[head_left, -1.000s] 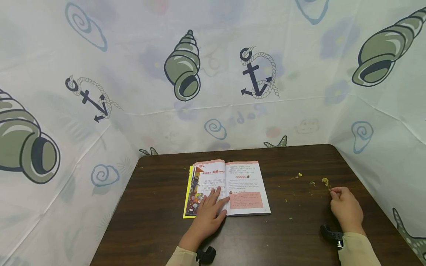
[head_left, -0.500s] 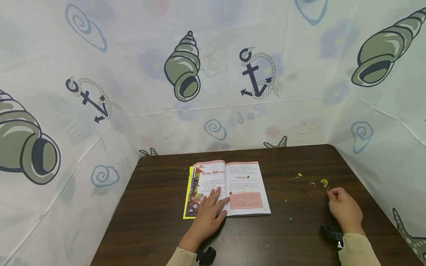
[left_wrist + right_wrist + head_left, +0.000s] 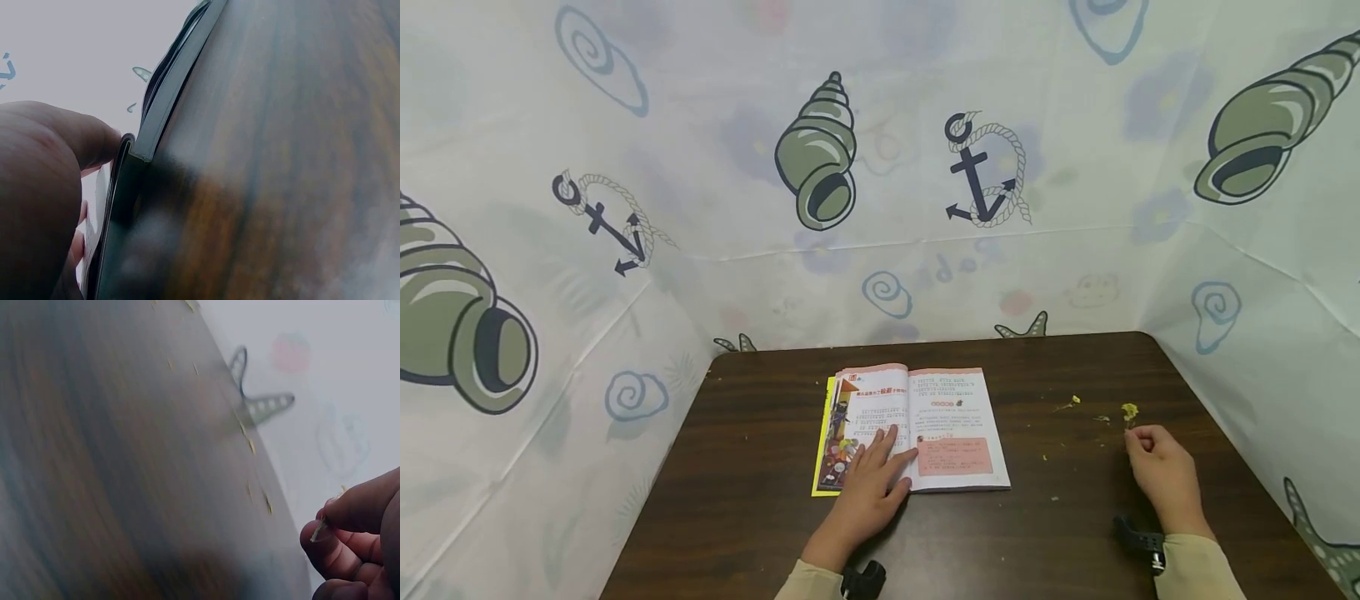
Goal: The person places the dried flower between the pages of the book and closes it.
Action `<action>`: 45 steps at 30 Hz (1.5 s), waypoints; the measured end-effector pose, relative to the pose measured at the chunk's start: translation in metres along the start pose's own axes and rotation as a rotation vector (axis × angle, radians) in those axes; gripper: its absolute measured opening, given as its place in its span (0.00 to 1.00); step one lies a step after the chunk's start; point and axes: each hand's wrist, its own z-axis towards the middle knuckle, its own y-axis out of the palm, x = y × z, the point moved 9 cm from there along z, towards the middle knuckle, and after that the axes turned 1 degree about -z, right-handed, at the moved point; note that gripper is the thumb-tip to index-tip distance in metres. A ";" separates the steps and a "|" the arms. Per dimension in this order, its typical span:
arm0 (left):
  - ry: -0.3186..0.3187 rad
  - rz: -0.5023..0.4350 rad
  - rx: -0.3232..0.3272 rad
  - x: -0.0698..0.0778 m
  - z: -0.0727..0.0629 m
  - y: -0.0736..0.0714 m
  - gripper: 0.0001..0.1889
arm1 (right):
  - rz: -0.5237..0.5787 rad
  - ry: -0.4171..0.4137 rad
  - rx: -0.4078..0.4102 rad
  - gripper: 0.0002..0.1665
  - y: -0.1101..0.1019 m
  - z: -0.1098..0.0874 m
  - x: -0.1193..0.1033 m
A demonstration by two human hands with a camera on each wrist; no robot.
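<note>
An open book (image 3: 951, 417) with printed pages, a pink text box and a yellow edge at its left lies on the dark wooden table. My left hand (image 3: 872, 479) rests spread on its left page, fingers straight; in the left wrist view the thumb (image 3: 94, 137) lies at the book's lower edge. At the right, my right hand (image 3: 1167, 475) pinches the thin stem of a small yellow flower sprig (image 3: 1130, 412) between thumb and forefinger. The stem end (image 3: 319, 530) pokes out below the fingertips in the right wrist view.
Left of the sprig, another small yellow flower (image 3: 1076, 400) and a pale plant scrap (image 3: 1102, 418) lie on the table (image 3: 737, 492), with tiny bits scattered around. A white cloth (image 3: 895, 192) printed with shells and anchors surrounds the table's back and sides.
My right hand has moved a little to the left with the flower sprig still pinched. The left hand stays in place on the book.
</note>
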 end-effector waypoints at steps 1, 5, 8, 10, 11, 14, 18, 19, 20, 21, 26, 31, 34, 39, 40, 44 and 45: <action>0.000 0.000 0.000 0.000 0.000 0.000 0.25 | 0.006 -0.010 -0.003 0.23 0.003 -0.002 -0.005; 0.006 0.007 0.007 0.003 -0.001 -0.002 0.25 | 0.025 -0.048 -0.045 0.22 0.020 -0.012 -0.033; 0.013 -0.001 0.006 0.005 -0.001 -0.001 0.25 | 0.031 -0.091 -0.061 0.18 0.033 -0.021 -0.056; 0.014 -0.008 0.002 0.005 0.000 0.000 0.25 | 0.040 -0.130 -0.055 0.15 0.042 -0.026 -0.071; 0.015 -0.014 0.001 0.006 0.000 0.000 0.25 | 0.048 -0.146 -0.051 0.13 0.047 -0.028 -0.078; 0.015 -0.022 0.002 0.005 0.001 0.001 0.25 | 0.080 -0.176 -0.040 0.10 0.060 -0.033 -0.096; 0.013 -0.001 0.011 0.003 -0.001 0.002 0.25 | 0.129 -0.174 -0.056 0.08 0.081 -0.041 -0.113; 0.012 0.004 0.013 0.002 -0.001 0.002 0.25 | 0.141 -0.172 -0.064 0.08 0.087 -0.043 -0.117; 0.013 0.006 0.016 0.002 -0.002 0.002 0.25 | 0.151 -0.170 -0.076 0.08 0.094 -0.045 -0.121; 0.015 0.007 0.018 0.002 -0.002 0.002 0.25 | 0.164 -0.168 -0.091 0.07 0.100 -0.047 -0.125; 0.028 -0.014 0.016 0.003 -0.003 0.003 0.25 | 0.270 -0.159 -0.205 0.07 0.131 -0.063 -0.148; 0.023 -0.008 0.014 0.002 -0.004 0.003 0.25 | 0.418 -0.171 -0.287 0.06 0.156 -0.077 -0.176; 0.026 0.002 0.018 0.001 -0.004 0.003 0.25 | 0.506 -0.177 -0.338 0.06 0.171 -0.081 -0.189; 0.030 0.000 0.026 0.000 -0.004 0.002 0.24 | 0.620 -0.167 -0.420 0.07 0.195 -0.082 -0.197; 0.029 -0.001 0.028 0.000 -0.004 0.002 0.24 | 0.623 -0.165 -0.420 0.07 0.199 -0.081 -0.196; 0.028 0.001 0.032 0.001 -0.002 0.001 0.24 | 0.603 -0.161 -0.417 0.07 0.206 -0.080 -0.192; 0.030 -0.002 0.034 0.002 -0.001 0.001 0.24 | 0.586 -0.167 -0.406 0.07 0.205 -0.080 -0.192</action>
